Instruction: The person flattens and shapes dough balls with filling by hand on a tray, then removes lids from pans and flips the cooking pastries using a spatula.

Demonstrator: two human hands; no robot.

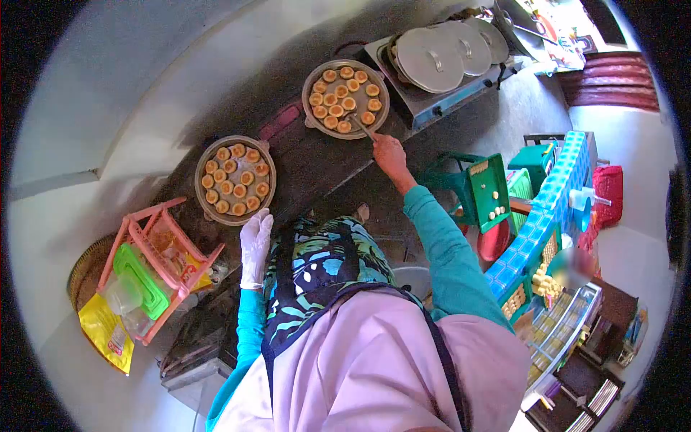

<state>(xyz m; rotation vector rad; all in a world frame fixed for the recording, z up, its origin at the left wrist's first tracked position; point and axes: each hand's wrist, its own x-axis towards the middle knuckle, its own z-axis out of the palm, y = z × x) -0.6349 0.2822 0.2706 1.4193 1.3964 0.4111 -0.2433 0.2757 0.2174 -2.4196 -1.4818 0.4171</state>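
My right hand (389,155) is closed around the handle of a metal spatula (363,127). Its far end reaches in among the round browned cakes (348,104) in the right-hand pan (310,114). My left hand (255,243) wears a thin white glove and is beside the lower right rim of the left-hand pan (201,189). Its fingers point up, loosely extended, and nothing shows in them. Several more browned cakes (247,177) are spread over that pan.
Metal lids (430,60) rest on a stove (439,108) at the upper right. A pink rack (205,261) with a green container (140,281) stands left. To the right are a green tray (487,191) with pale pieces and a blue tiled ledge (529,223).
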